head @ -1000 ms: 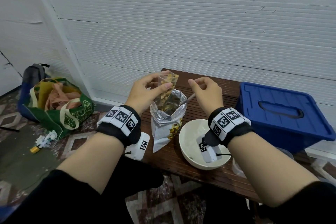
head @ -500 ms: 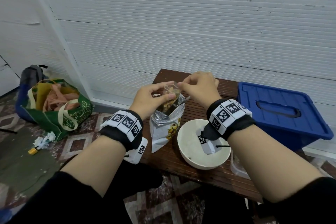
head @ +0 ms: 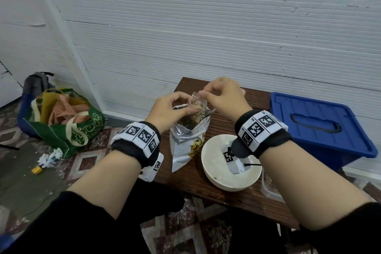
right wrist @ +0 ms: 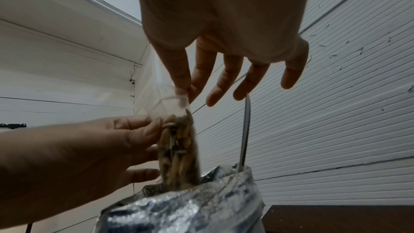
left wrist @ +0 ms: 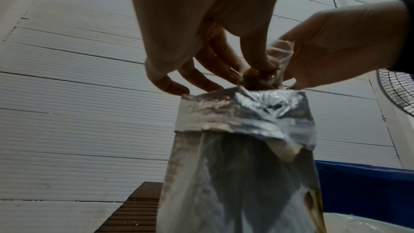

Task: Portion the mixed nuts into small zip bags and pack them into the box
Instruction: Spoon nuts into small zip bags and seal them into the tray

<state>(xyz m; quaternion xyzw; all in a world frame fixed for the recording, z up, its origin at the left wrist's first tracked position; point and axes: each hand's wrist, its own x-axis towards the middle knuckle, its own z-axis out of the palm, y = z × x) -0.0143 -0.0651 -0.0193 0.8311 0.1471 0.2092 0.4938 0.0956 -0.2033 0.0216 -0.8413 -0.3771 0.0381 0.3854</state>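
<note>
So the small zip bag (right wrist: 177,148) is already stuffed with nuts and it's standing upright, long axis vertical, bottom end dipping into the mouth of the big foil nut bag (head: 188,140) on the wooden table (head: 226,189). The left hand (head: 169,107) has it pinched around the middle, thumb on one side and fingers on the other, so that's the hand doing the carrying. The right hand (head: 223,96) is above it, thumb and forefinger nipping the open top edge, the other fingers just fanned out loose. Looks to me like the seal is the next thing, and since the strip runs sideways right under those right fingertips, that hand's got the short trip. A spoon (right wrist: 245,130) is propped in the foil bag right beside it, handle sticking up, easy to bump. White bowl (head: 208,163) sits just to the right, and the blue box (head: 321,128) is further right with its lid still on, so packing isn't happening quite yet.
</note>
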